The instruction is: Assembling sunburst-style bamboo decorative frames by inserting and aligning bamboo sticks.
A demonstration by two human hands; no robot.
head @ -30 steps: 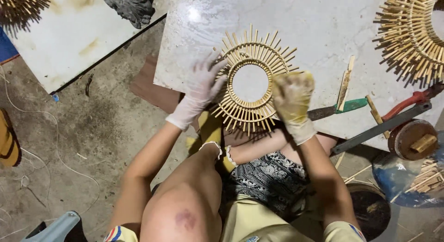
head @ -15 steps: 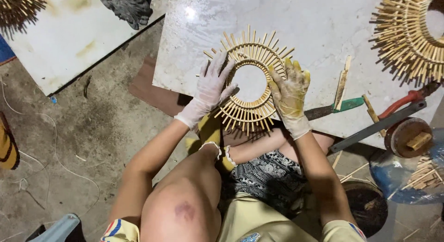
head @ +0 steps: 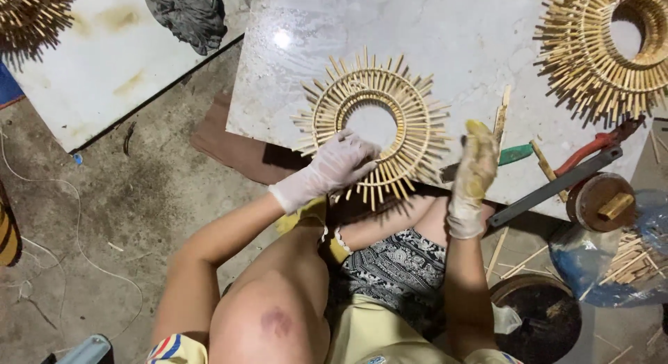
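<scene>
The sunburst ring (head: pixel 372 124) lies flat on the pale desk (head: pixel 452 37), its 6 o'clock edge hanging just past the desk's near rim, over my lap. It is a hoop of thin bamboo slats fanned out like rays round an open centre. I judge it light and fairly stiff as a whole, but each ray is a thin splint that would snap or work loose if I pulled on it alone. The sound place to hold is the woven inner band, flat between palm and fingers, not the tips.

My left hand (head: pixel 334 165), in a white glove, rests on the ring at about 7 o'clock, fingers spread over the rays and reaching toward the inner band; the grip is loose, pressing more than clasping. My right hand (head: pixel 474 170), in a yellow-stained glove, stands edge-on just beside the ring at 4 o'clock, fingers straight and released; from this angle I cannot tell whether it touches the ray tips.

Further out at 3 o'clock lie a loose slat (head: pixel 501 115), a green-handled tool (head: pixel 515 154), red pliers (head: pixel 598 143) and a grey metal bar (head: pixel 553 188). A stack of finished rings (head: pixel 602 51) sits at 2 o'clock, and a grey rag (head: pixel 189 14) at 11 o'clock.
</scene>
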